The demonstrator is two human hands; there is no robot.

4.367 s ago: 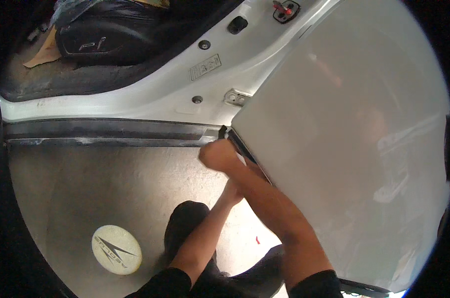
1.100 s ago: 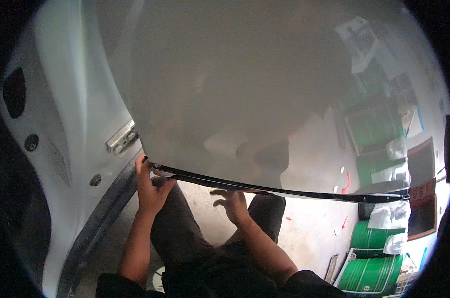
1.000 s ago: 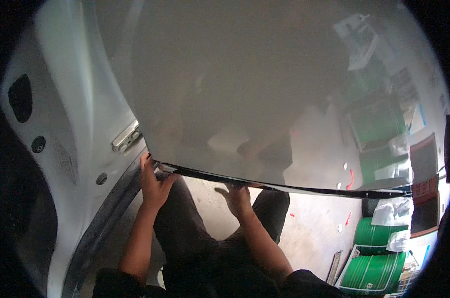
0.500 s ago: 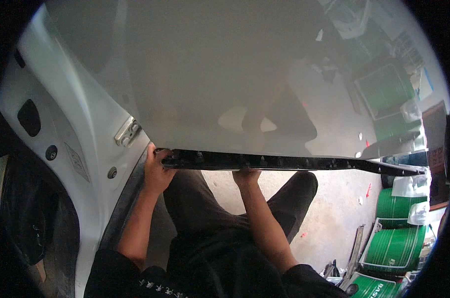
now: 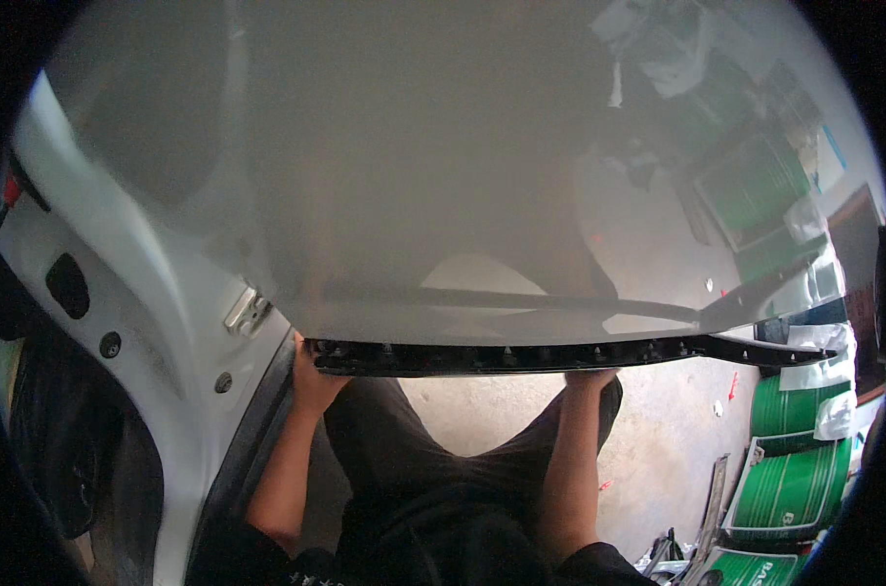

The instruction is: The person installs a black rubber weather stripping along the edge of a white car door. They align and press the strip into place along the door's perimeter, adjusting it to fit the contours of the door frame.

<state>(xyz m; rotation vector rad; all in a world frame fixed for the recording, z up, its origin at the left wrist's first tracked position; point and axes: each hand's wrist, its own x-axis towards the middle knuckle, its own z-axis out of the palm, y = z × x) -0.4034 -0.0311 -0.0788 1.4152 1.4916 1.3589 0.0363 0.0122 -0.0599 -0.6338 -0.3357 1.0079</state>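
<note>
A long black trim strip (image 5: 463,362) with small pale clips along it lies level along the lower edge of a glossy grey car body panel (image 5: 443,195). My left hand (image 5: 316,383) grips the strip's left end, close to the pale door frame. Farther along, my right hand (image 5: 590,378) holds the strip from below, its fingers mostly hidden behind it. To the right of that hand the strip bends and tapers to a thin end.
The pale metal frame (image 5: 174,322) at left carries a metal bracket (image 5: 248,309) and several holes or plugs. Green drums (image 5: 793,483) stand at the right, some with clear plastic (image 5: 834,415) on them. Long metal pieces (image 5: 714,508) lie on the concrete floor (image 5: 653,430) beside the drums.
My right hand has slid to the right along the strip, from near its middle. My left hand stays at the left end. The whole scene sits slightly lower in view.
</note>
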